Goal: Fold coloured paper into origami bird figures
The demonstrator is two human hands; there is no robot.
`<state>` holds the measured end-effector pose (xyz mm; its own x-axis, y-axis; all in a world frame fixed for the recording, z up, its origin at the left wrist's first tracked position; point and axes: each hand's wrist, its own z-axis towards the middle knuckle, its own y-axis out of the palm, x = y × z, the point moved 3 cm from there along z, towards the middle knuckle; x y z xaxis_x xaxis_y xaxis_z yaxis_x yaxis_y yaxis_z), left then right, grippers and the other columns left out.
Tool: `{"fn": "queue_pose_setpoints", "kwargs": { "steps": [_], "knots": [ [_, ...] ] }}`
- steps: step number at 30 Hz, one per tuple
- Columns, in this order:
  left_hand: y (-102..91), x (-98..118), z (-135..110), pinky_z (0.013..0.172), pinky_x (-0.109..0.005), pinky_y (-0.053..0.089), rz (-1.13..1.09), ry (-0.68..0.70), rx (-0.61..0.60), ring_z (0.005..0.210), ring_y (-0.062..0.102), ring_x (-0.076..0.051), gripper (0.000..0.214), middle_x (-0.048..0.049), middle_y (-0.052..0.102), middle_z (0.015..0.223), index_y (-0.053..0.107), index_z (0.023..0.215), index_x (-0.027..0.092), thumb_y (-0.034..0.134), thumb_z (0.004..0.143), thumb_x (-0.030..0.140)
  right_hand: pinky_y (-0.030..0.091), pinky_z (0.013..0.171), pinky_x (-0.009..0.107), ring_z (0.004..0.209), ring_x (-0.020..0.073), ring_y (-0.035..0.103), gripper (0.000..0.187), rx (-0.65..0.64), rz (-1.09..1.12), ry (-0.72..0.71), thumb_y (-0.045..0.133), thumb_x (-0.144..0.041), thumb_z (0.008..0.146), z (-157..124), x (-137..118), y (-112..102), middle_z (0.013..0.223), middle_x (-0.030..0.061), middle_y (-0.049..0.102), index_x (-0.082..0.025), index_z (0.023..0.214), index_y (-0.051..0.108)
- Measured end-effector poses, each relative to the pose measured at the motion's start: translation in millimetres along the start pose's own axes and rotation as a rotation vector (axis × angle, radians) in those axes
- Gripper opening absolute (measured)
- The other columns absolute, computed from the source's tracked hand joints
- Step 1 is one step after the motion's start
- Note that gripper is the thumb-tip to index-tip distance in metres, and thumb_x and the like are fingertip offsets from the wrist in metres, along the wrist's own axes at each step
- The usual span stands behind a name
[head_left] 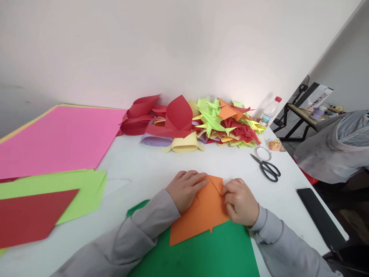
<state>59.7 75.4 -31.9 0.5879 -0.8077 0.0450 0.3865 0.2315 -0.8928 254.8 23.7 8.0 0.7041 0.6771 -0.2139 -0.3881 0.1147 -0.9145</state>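
Note:
An orange sheet of paper (198, 217) with folds at its top right lies over a large green sheet (207, 252). Across its upper left edge rests my left hand (187, 188), fingers stretched out and pressing on the paper. At the right edge, my right hand (240, 202) is closed, its fingertips pinching the folded orange corner. The tips of the right thumb and index finger are partly hidden by the hand itself. A small pointed orange flap sticks out at the sheet's lower edge.
Scissors (268, 168), a tape roll (263, 154) and a bottle (269, 112) lie or stand at the right. Folded paper shapes (213, 119) are heaped along the wall. Pink (66, 138) and red sheets (31, 215) lie left. A black phone-like slab (321, 217) sits near the right edge.

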Motion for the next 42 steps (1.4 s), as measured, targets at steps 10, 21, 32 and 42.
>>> {"fn": "queue_pose_setpoints", "kwargs": {
  "steps": [10, 21, 32, 42],
  "knots": [
    [-13.0, -4.8, -6.4, 0.074, -0.04, 0.043, -0.091, -0.176, 0.24, 0.093, 0.057, -0.027, 0.022, -0.0138, 0.066, 0.105, 0.065, 0.093, 0.017, 0.05, 0.085, 0.032, 0.042, 0.08, 0.04, 0.094, 0.0254, 0.051, 0.037, 0.043, -0.047, 0.157, 0.05, -0.035, 0.091, 0.8, 28.4, 1.8, 0.104, 0.014, 0.058, -0.014, 0.12, 0.055],
    [-8.5, -2.3, -5.5, 0.077, -0.042, 0.043, -0.139, -0.293, 0.138, 0.097, 0.056, -0.031, 0.023, -0.0153, 0.062, 0.112, 0.055, 0.085, 0.018, 0.061, 0.073, 0.037, 0.041, 0.081, 0.042, 0.095, 0.027, 0.049, 0.055, -0.055, -0.086, 0.104, 0.054, -0.056, 0.085, 0.8, 35.4, 3.4, 0.109, 0.016, 0.054, -0.013, 0.119, 0.056],
    [-13.2, 0.0, 1.3, 0.055, -0.027, 0.048, -1.034, -0.725, 0.085, 0.061, 0.062, -0.016, 0.034, 0.0005, 0.068, 0.074, 0.049, 0.089, 0.023, 0.068, 0.067, 0.042, 0.041, 0.081, 0.037, 0.087, 0.0215, 0.052, 0.055, 0.01, 0.298, 0.234, 0.058, -0.058, 0.083, 4.0, 33.8, 4.4, 0.096, 0.0092, 0.06, -0.017, 0.119, 0.056],
    [-0.8, -5.2, 4.7, 0.057, -0.032, 0.054, -1.432, -0.89, 0.048, 0.063, 0.066, -0.021, 0.051, -0.0046, 0.071, 0.068, 0.06, 0.078, 0.018, 0.082, 0.05, 0.055, 0.021, 0.049, 0.023, 0.053, 0.0079, 0.023, 0.054, -0.001, 0.858, 0.606, 0.067, -0.059, 0.07, 5.4, 29.5, 8.2, 0.055, -0.0076, 0.025, -0.021, 0.054, 0.032]
  ]
}}
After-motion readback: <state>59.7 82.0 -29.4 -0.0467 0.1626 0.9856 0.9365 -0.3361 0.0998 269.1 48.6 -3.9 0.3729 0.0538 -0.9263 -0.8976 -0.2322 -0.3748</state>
